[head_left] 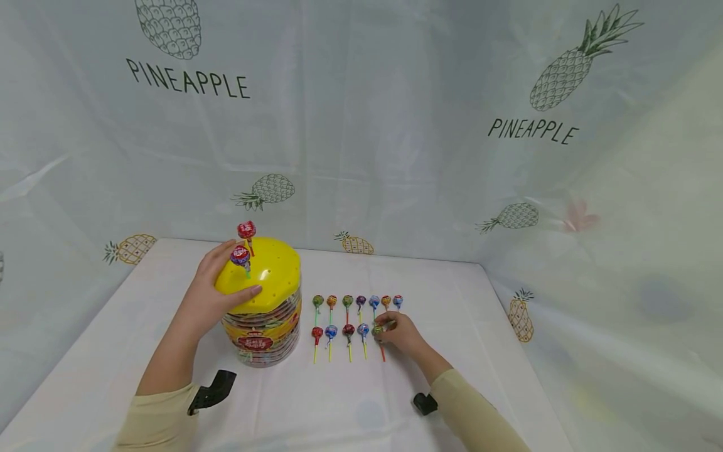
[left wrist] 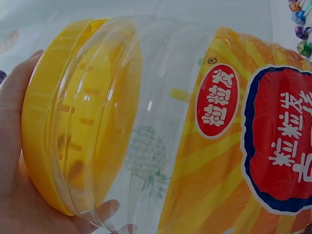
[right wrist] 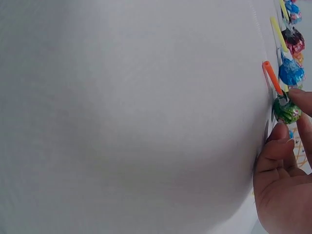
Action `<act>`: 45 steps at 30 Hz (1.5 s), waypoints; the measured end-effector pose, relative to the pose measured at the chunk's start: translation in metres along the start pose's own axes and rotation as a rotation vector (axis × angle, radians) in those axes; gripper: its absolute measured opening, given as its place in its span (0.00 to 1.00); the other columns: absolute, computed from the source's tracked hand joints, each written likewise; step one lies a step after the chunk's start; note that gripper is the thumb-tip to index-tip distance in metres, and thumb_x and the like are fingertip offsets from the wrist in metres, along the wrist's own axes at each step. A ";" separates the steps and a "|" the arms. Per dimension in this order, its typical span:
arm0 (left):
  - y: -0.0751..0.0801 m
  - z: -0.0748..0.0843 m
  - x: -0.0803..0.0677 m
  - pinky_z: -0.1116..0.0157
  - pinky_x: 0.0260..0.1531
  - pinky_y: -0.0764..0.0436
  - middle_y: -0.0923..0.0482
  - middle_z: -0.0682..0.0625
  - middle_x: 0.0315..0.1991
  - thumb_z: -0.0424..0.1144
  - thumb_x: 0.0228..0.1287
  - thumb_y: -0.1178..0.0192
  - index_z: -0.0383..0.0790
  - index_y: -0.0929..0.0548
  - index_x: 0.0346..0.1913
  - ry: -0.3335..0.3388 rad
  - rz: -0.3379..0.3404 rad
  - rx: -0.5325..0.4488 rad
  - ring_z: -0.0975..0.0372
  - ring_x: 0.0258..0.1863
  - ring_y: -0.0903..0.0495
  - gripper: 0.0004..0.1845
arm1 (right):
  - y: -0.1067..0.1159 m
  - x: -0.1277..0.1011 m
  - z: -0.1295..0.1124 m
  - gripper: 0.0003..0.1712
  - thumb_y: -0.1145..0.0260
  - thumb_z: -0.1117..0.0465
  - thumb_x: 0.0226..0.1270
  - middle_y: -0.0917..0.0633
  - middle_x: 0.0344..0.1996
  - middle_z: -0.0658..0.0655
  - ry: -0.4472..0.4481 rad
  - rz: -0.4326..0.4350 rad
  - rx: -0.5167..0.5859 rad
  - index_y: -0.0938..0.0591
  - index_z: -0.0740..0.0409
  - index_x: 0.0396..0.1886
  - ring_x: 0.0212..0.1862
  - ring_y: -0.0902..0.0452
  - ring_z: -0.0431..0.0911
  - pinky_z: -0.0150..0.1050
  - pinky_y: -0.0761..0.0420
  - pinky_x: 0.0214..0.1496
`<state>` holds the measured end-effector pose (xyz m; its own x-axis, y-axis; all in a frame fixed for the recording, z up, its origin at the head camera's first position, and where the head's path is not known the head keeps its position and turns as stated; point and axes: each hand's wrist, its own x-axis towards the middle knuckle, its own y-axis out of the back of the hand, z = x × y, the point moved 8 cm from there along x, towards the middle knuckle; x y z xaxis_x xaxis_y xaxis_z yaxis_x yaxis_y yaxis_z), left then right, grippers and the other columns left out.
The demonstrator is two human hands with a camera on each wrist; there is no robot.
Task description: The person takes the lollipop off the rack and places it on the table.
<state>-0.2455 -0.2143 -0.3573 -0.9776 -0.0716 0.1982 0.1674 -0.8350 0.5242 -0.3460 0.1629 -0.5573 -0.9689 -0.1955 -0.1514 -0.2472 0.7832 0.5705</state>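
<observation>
A clear ribbed plastic jar [left wrist: 151,122] with a yellow lid [head_left: 277,270] stands on the left of the table, a yellow and red label around it. My left hand [head_left: 206,298] grips its top, thumb over the lid and fingers round the far side. Two lollipops stand upright in holes of the lid, a red one [head_left: 246,230] and a purple-red one [head_left: 240,255]. My right hand [head_left: 403,333] pinches a green-wrapped lollipop [right wrist: 286,108] by its head between thumb and fingers. Its orange stick [right wrist: 272,77] points toward me, at the right end of the front row.
Two rows of wrapped lollipops lie right of the jar; a red one [head_left: 317,333] begins the front row and a green one [head_left: 318,301] the back row. A white cloth covers the table [head_left: 316,408]. Behind hangs a pineapple-print curtain [head_left: 367,125].
</observation>
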 end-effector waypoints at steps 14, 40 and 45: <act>0.000 0.000 0.000 0.34 0.57 0.34 0.60 0.42 0.77 0.48 0.57 0.29 0.48 0.49 0.78 0.009 -0.005 0.004 0.35 0.69 0.47 0.51 | 0.043 -0.011 -0.085 0.17 0.27 0.68 0.58 0.18 0.43 0.59 0.169 0.065 0.136 0.15 0.58 0.49 0.36 0.26 0.47 0.39 0.23 0.32; -0.001 -0.005 0.000 0.33 0.58 0.37 0.58 0.43 0.77 0.52 0.62 0.35 0.47 0.47 0.78 -0.008 0.010 -0.029 0.35 0.70 0.49 0.46 | -0.014 -0.024 -0.258 0.13 0.30 0.64 0.63 0.18 0.46 0.59 0.527 -0.006 0.486 0.15 0.59 0.47 0.40 0.24 0.50 0.42 0.19 0.42; 0.001 -0.004 -0.001 0.34 0.59 0.35 0.57 0.42 0.77 0.51 0.63 0.36 0.45 0.46 0.77 -0.008 0.018 -0.017 0.35 0.68 0.46 0.45 | -0.022 -0.023 -0.285 0.14 0.30 0.63 0.63 0.18 0.45 0.54 0.568 -0.038 0.514 0.16 0.60 0.48 0.43 0.24 0.51 0.36 0.19 0.44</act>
<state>-0.2447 -0.2169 -0.3600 -0.9734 -0.0823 0.2140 0.1826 -0.8428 0.5062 -0.3202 -0.0178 -0.3364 -0.8490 -0.3923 0.3540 -0.3808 0.9187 0.1048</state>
